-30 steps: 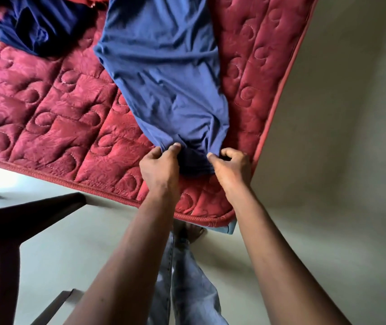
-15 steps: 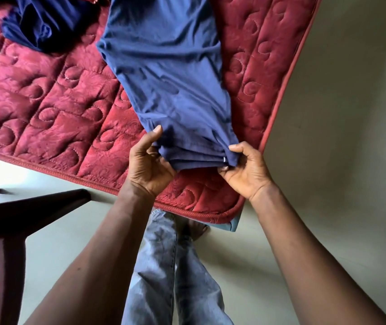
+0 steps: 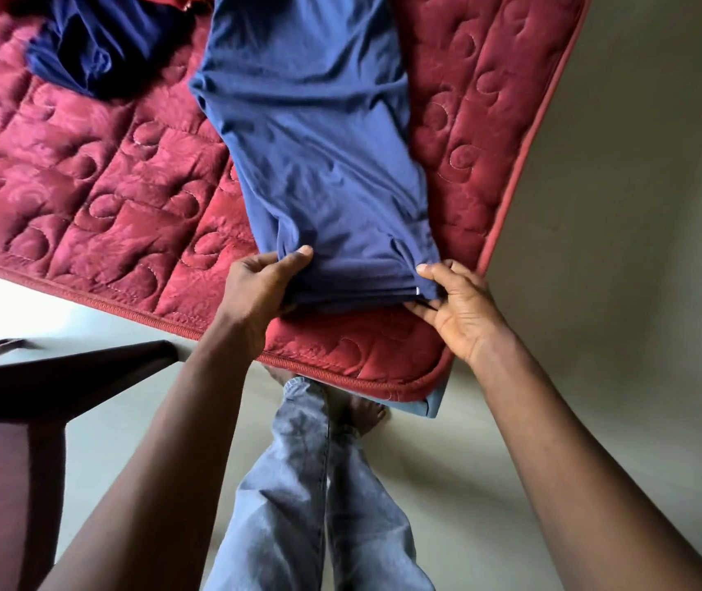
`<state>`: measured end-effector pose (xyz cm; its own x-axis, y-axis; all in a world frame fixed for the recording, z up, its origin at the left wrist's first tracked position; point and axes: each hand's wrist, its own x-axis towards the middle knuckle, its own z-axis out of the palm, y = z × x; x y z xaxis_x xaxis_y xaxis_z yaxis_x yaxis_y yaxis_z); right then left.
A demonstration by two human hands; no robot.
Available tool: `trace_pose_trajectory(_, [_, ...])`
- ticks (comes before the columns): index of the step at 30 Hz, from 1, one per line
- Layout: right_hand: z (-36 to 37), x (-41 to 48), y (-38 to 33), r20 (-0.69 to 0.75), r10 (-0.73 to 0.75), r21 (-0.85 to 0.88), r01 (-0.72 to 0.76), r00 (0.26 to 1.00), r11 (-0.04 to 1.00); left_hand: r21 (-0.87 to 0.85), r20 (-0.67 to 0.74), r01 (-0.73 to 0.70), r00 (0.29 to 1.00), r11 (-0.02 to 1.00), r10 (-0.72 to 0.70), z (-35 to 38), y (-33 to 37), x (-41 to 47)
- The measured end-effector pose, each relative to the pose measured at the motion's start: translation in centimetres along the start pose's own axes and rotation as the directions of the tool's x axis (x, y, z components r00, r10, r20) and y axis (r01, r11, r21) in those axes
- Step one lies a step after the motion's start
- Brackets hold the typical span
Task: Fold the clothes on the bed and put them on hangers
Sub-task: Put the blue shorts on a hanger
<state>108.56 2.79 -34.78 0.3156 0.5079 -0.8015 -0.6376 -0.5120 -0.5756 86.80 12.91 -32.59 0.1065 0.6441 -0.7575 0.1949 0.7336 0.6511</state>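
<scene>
Head view. The blue garment (image 3: pixel 319 142) lies as a long narrow strip on the bed (image 3: pixel 97 215). It runs from the bed's near corner up toward its far side.

- A second ago the end by the corner was bunched tight between two knuckles-up fists.
- Half a second ago both hands had rolled over, palms up, under that end.
- Now they have drawn apart. The end is spread flat and taut between them and raised just off the quilting near the corner.
- Left hand (image 3: pixel 257 287) grips the left edge of the end, thumb on top and fingers curled beneath.
- Right hand (image 3: pixel 458 305) pinches the right edge, thumb over and fingertips under. A small white tag (image 3: pixel 419 290) shows at that pinch.
- Several layers show stacked along the lifted edge, so I judge the lengthwise folds are done.

My reading is that the bunching has been pulled out and the end squared up. That sets up a crosswise fold, carrying this end away from the corner over the rest of the strip. The strip sits close to the bed's right border, so it could slide off during the lift.

Still to do: a darker blue heap (image 3: pixel 93 44) lies unfolded, well up the bed from the corner. I see no hangers. Dark wooden furniture (image 3: pixel 55 377) stands on the floor left of the corner.
</scene>
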Motion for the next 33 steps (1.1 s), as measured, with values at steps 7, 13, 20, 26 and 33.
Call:
trace_pose_trajectory(7, [-0.5, -0.3, 0.5, -0.094, -0.112, -0.269, 0.083, 0.989, 0.959, 0.645, -0.141, -0.076, 0.966, 0.761, 0.216, -2.2, -2.0, -1.1])
trace_pose_trajectory(13, [-0.7, -0.1, 1.1, -0.147, -0.253, -0.534, 0.138, 0.956, 0.834, 0.296, -0.25, -0.001, 0.965, 0.955, 0.078, -2.9, -2.9, -1.1])
trace_pose_trajectory(20, [-0.3, 0.1, 1.9, -0.188, -0.292, -0.625, 0.115, 0.938, 0.772, 0.285, -0.225, -0.049, 0.967, 0.957, 0.117, -4.2, -4.5, -1.1])
trace_pose_trajectory(26, [-0.5, -0.9, 2.5, -0.258, -0.34, -0.575, 0.139, 0.904, 0.806, 0.577, -0.322, -0.114, 0.878, 0.809, 0.353, -4.0, -5.4, -2.5])
trace_pose_trajectory(33, [-0.4, -1.9, 2.0, -0.217, -0.394, -0.862, 0.014, 0.893, 0.506, 0.861, -0.206, 0.055, 0.947, 0.506, 0.246, -4.4, -3.0, -2.9])
